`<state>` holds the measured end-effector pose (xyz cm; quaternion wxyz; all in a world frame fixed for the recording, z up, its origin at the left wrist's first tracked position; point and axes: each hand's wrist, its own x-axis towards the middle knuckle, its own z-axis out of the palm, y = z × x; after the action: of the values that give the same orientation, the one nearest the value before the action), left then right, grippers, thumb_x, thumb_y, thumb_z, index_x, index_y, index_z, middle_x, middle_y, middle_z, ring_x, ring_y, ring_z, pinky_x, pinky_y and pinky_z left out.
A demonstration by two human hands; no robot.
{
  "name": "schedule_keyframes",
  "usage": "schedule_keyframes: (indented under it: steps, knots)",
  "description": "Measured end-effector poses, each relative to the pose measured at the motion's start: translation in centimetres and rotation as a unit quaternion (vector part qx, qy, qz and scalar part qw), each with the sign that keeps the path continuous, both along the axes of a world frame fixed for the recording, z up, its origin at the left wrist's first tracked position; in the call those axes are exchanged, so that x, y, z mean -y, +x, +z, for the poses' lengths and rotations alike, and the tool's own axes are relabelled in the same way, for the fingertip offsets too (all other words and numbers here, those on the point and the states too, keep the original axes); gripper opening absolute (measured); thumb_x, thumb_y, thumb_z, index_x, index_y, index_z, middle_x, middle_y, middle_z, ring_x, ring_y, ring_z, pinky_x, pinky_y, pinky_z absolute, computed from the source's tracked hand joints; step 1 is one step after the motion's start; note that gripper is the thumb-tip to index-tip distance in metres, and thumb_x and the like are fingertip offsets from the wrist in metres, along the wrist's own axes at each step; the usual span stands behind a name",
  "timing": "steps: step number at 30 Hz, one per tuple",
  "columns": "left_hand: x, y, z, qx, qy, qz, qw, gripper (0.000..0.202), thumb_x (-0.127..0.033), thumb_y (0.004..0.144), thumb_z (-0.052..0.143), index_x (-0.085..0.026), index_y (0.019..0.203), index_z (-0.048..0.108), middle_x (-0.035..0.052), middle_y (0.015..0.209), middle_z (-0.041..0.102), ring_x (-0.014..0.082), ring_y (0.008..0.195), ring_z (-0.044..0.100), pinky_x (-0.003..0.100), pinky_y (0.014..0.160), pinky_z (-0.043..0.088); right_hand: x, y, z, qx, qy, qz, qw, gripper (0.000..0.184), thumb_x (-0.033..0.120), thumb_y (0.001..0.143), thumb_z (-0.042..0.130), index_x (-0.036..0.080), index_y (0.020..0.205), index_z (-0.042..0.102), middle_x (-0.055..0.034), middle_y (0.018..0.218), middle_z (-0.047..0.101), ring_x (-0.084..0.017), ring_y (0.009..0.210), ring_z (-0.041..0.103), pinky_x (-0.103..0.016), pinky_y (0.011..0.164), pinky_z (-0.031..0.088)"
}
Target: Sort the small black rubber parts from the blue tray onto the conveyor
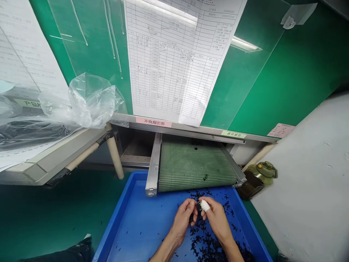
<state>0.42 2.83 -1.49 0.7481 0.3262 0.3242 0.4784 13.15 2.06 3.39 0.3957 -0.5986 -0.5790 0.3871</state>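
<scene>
My left hand (186, 214) and my right hand (214, 214) meet over a blue tray (139, 218), fingertips almost touching. Between them is a small black part (199, 206), pinched by the fingers of both hands; its exact shape is hidden. A white finger cover (205, 206) wraps one digit of the right hand. Under the hands, many small black parts (207, 240) lie scattered, thickest in the tray's right and near side. Another dark piece shows at the left hand's lower fingers.
A green ribbed conveyor belt (191, 163) ends above the tray's far edge, with a few black bits on it. To the right stands a dark green bottle (259, 176). A table (46, 163) with plastic bags (89, 98) is at left; a green board (272, 91) with papers rises behind.
</scene>
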Motion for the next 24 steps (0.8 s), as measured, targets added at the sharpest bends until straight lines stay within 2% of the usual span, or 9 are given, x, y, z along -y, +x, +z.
schedule_keyframes:
  steps: [3, 7, 12, 15, 18, 24]
  knots:
    - [0.0, 0.0, 0.1, -0.011, 0.014, -0.028, 0.999, 0.04, -0.056, 0.076, 0.059, -0.016, 0.078, 0.052, -0.0037, 0.056, 0.051, 0.0056, 0.045, 0.037, 0.019, 0.043, 0.024, 0.3, -0.4, -0.7, 0.056, 0.026, 0.019, 0.998, 0.032, 0.019, 0.075, 0.039, 0.018, 0.093, 0.066, -0.0035, 0.08, 0.06, -0.013, 0.055, 0.055, -0.026, 0.054, 0.045]
    - [-0.2, -0.1, 0.0, -0.017, 0.003, -0.022, 1.0, 0.037, -0.053, 0.077, 0.058, -0.016, 0.08, 0.051, -0.0032, 0.059, 0.053, 0.0051, 0.045, 0.038, 0.019, 0.042, 0.02, 0.5, -0.5, -1.3, 0.043, 0.017, 0.021, 0.999, 0.033, 0.022, 0.08, 0.037, 0.017, 0.097, 0.065, -0.0036, 0.079, 0.059, -0.014, 0.057, 0.056, -0.027, 0.058, 0.047]
    - [-0.4, 0.3, -1.0, -0.085, 0.003, -0.007, 0.996, 0.04, -0.055, 0.071, 0.061, -0.018, 0.079, 0.05, -0.008, 0.048, 0.045, 0.0055, 0.04, 0.034, 0.019, 0.04, 0.019, 1.0, -0.1, -1.7, 0.011, -0.009, 0.055, 0.998, 0.028, 0.022, 0.075, 0.048, 0.019, 0.099, 0.064, 0.0001, 0.074, 0.056, -0.013, 0.059, 0.054, -0.024, 0.053, 0.044]
    - [-0.4, 0.5, -1.6, -0.116, 0.041, -0.017, 0.992, 0.04, -0.056, 0.073, 0.058, -0.018, 0.081, 0.05, -0.009, 0.047, 0.043, 0.0063, 0.04, 0.033, 0.02, 0.042, 0.022, 1.0, 0.4, -2.2, -0.013, -0.05, 0.034, 0.998, 0.025, 0.021, 0.069, 0.055, 0.018, 0.093, 0.063, 0.0042, 0.063, 0.05, -0.011, 0.053, 0.048, -0.022, 0.048, 0.039]
    - [-0.3, 0.3, -1.6, -0.145, 0.1, -0.031, 0.984, 0.037, -0.054, 0.079, 0.052, -0.017, 0.082, 0.05, -0.0078, 0.05, 0.044, 0.0071, 0.043, 0.034, 0.02, 0.045, 0.025, 0.9, 0.9, -2.7, -0.086, -0.095, 0.035, 0.991, 0.023, 0.021, 0.065, 0.06, 0.017, 0.088, 0.06, 0.0045, 0.062, 0.053, -0.01, 0.053, 0.049, -0.022, 0.049, 0.039]
    - [0.0, -0.2, -0.6, -0.173, 0.175, -0.043, 0.968, 0.032, -0.049, 0.086, 0.047, -0.017, 0.083, 0.051, -0.0051, 0.059, 0.048, 0.0092, 0.052, 0.042, 0.021, 0.052, 0.032, 1.1, 1.1, -2.3, -0.137, -0.085, 0.022, 0.987, 0.017, 0.022, 0.066, 0.061, 0.019, 0.082, 0.056, 0.0055, 0.06, 0.052, -0.01, 0.052, 0.051, -0.021, 0.049, 0.039]
